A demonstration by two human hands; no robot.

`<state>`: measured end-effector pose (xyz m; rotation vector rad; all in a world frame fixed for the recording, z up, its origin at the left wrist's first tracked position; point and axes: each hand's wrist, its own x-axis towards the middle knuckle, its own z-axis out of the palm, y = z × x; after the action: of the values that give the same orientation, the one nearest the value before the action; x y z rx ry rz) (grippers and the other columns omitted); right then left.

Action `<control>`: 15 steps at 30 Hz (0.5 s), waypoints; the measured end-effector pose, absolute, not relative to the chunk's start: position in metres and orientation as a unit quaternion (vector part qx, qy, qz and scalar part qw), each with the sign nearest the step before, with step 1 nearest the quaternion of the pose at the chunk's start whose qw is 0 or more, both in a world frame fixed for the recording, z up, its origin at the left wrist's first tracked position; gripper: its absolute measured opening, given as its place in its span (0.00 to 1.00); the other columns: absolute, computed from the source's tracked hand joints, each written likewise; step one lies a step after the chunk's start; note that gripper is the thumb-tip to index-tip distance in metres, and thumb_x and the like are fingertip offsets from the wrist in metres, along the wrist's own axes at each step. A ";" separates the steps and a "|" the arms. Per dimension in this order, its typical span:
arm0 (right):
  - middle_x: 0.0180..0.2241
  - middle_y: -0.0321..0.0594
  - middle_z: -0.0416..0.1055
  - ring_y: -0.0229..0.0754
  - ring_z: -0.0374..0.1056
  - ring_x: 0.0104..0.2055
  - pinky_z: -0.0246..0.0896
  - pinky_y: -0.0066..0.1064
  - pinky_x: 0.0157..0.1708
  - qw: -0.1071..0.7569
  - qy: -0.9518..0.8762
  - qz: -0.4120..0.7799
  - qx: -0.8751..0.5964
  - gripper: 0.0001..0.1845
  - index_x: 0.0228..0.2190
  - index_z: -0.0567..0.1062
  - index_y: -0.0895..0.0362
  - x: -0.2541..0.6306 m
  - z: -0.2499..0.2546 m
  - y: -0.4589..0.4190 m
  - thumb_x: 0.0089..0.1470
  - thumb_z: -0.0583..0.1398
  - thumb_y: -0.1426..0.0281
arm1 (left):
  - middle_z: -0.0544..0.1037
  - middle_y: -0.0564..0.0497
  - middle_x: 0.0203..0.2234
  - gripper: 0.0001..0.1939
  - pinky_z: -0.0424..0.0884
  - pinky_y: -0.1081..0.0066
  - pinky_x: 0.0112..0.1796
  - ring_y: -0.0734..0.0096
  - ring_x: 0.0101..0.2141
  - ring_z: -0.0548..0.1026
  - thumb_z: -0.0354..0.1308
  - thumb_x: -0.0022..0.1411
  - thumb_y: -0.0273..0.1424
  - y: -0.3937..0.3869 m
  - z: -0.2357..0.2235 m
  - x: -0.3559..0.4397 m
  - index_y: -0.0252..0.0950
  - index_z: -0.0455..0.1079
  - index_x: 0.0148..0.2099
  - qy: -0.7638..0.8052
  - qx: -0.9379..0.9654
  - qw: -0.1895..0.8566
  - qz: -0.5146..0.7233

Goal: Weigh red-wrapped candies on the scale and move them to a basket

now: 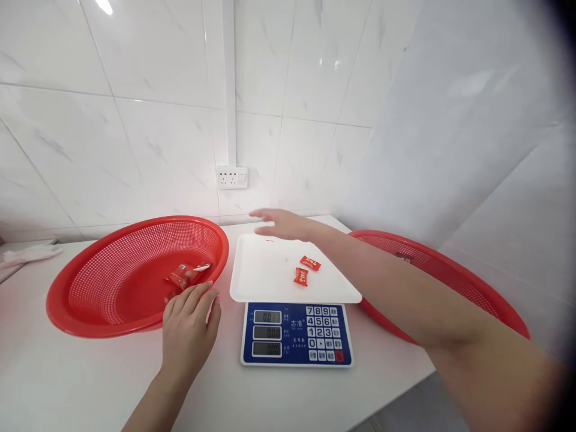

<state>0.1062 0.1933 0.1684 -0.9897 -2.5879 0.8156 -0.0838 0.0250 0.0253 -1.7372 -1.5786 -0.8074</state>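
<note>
My left hand rests on the near rim of the left red basket, fingers together and flat, holding nothing. Several red candy packets lie inside that basket just beyond my fingers. My right hand hovers open, fingers stretched, over the far edge of the white scale tray. Two red candy packets lie on the tray near my right forearm. The scale has a blue front panel with three displays and a keypad.
A second red basket sits at the right, partly behind my right arm, against a tiled wall. A wall socket is above the counter. A pale cloth lies at far left. The counter's edge runs near the scale's front.
</note>
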 end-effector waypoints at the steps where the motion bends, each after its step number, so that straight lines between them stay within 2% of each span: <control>1: 0.61 0.42 0.53 0.49 0.51 0.61 0.55 0.41 0.53 0.071 -0.890 0.261 -0.367 0.32 0.58 0.58 0.52 0.118 0.164 0.193 0.53 0.56 0.58 | 0.77 0.45 0.39 0.08 0.63 0.61 0.42 0.57 0.42 0.72 0.52 0.59 0.29 0.025 0.025 -0.084 0.34 0.69 0.40 -0.600 -0.663 0.323 -0.310; 4: 0.61 0.42 0.52 0.52 0.52 0.60 0.53 0.42 0.54 -0.073 -0.869 0.219 -0.437 0.36 0.58 0.59 0.51 0.155 0.145 0.191 0.50 0.58 0.54 | 0.77 0.47 0.39 0.07 0.62 0.61 0.41 0.59 0.42 0.72 0.52 0.59 0.29 0.025 0.026 -0.083 0.35 0.70 0.39 -0.598 -0.660 0.324 -0.320; 6: 0.61 0.44 0.53 0.53 0.53 0.59 0.53 0.42 0.55 -0.113 -0.855 0.206 -0.463 0.40 0.59 0.59 0.53 0.172 0.134 0.186 0.47 0.58 0.52 | 0.77 0.47 0.39 0.07 0.62 0.62 0.41 0.59 0.41 0.72 0.52 0.59 0.29 0.025 0.025 -0.083 0.35 0.70 0.38 -0.596 -0.657 0.326 -0.326; 9: 0.59 0.45 0.56 0.53 0.55 0.58 0.54 0.41 0.54 -0.107 -0.853 0.191 -0.473 0.40 0.57 0.61 0.54 0.181 0.124 0.174 0.45 0.59 0.52 | 0.77 0.47 0.40 0.07 0.62 0.61 0.41 0.58 0.42 0.72 0.52 0.59 0.29 0.025 0.025 -0.083 0.35 0.70 0.38 -0.595 -0.657 0.328 -0.327; 15: 0.49 0.44 0.67 0.50 0.65 0.48 0.62 0.36 0.43 -0.065 -0.862 0.164 -0.476 0.20 0.42 0.74 0.55 0.170 0.120 0.164 0.45 0.60 0.64 | 0.77 0.47 0.40 0.07 0.62 0.61 0.41 0.59 0.42 0.72 0.51 0.60 0.30 0.026 0.025 -0.083 0.36 0.70 0.39 -0.599 -0.659 0.325 -0.318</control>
<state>0.1701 0.1640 0.1204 -1.5604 -2.8257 0.5362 -0.0829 0.0257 0.0248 -1.7291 -1.5704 -0.8334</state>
